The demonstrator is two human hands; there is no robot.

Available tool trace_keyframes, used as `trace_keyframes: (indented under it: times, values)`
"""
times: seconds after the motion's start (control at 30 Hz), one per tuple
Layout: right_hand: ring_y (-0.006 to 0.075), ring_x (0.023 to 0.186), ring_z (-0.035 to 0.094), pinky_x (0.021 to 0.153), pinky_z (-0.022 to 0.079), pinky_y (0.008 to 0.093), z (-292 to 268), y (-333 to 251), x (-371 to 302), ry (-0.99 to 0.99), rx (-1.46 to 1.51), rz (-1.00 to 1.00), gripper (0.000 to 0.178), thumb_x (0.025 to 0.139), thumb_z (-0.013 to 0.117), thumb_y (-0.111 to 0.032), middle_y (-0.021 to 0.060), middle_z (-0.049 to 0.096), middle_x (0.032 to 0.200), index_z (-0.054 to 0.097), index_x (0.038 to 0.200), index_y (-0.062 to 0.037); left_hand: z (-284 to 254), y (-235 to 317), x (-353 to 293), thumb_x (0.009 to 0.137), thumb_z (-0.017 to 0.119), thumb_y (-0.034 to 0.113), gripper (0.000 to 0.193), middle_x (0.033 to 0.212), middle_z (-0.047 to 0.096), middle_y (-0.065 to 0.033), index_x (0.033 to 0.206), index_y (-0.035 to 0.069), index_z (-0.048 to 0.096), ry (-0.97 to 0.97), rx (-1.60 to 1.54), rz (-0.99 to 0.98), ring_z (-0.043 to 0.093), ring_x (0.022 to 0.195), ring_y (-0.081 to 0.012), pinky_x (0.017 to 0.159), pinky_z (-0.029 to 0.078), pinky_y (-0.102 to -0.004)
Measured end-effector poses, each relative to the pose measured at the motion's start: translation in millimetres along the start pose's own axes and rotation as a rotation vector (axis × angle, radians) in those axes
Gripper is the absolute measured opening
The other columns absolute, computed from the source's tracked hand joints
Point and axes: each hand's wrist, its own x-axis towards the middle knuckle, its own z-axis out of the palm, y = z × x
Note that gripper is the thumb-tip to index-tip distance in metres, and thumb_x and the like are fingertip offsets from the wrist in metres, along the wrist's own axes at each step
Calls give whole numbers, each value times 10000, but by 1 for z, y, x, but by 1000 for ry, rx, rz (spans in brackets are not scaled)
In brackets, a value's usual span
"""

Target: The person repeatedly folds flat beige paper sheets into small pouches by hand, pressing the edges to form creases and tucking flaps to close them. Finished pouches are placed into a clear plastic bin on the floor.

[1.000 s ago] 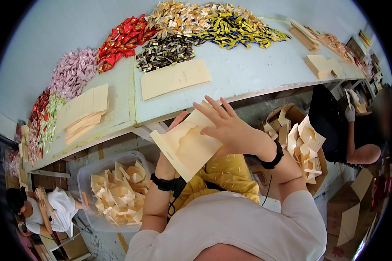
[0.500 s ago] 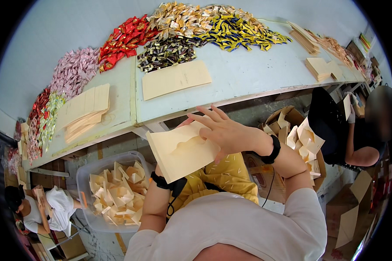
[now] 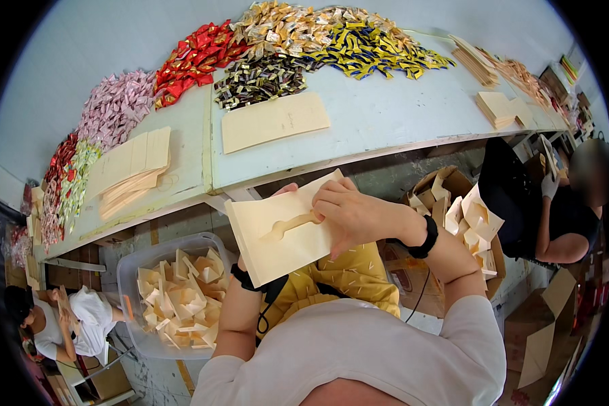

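A cream folded card (image 3: pixel 257 247) with a wavy cut-out shape in its middle is held tilted above my lap, below the table edge. My left hand (image 3: pixel 287 189) supports it from behind; only some fingertips show past its upper edge, and the rest is hidden by the card. My right hand (image 3: pixel 350 211) has its fingers curled and pressed on the right side of the card, at the right end of the cut-out. What the right fingertips pinch there is partly covered by the hand.
On the table (image 3: pixel 386 111) lie flat cream cards (image 3: pixel 274 125), another card stack (image 3: pixel 132 166) and piles of wrapped sweets (image 3: pixel 365 51). A clear plastic tub (image 3: pixel 125 277) and a cardboard box (image 3: pixel 497 271) hold folded cards. People sit at left (image 3: pixel 91 314) and right (image 3: pixel 575 216).
My right hand's spread fingers have curled in and closed on the card's right side. The cut-out now shows as a clearer, narrower shape. The person at right has raised a card.
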Motion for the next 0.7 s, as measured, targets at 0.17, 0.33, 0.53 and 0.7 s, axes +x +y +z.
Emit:
trace_keyframes:
  times: [0.17,0.33,0.53,0.7]
  values:
    - [275,1010,468,877,346,362,6,4,-2,-16,8,74,606,512,889,-217,75,529,1000,539,985,-71,-8,-2,-1,877,638,440,727,1362,431,-231,1393,28,334,105,79,34,517,1222,-360,976,508,-413]
    - [302,1071,432,939,348,362,17,8,-7,-53,22,157,654,522,887,-169,92,499,1084,550,1077,-96,6,-3,2,954,557,337,487,1343,488,-190,1339,71,422,69,71,28,562,1175,-314,945,534,-412]
    - [308,1150,389,1000,316,425,15,-3,1,-121,132,294,613,574,870,-134,83,457,1181,526,1081,-109,2,-5,0,938,577,370,514,1381,446,-199,1318,62,420,92,-7,50,537,1204,-324,955,527,-422]
    - [289,1135,412,1007,301,423,11,-16,6,-135,115,381,609,600,856,-115,60,481,1133,495,1091,-107,11,-6,2,898,624,416,585,1467,324,-212,1300,61,392,46,-20,101,468,1268,-348,990,501,-430]
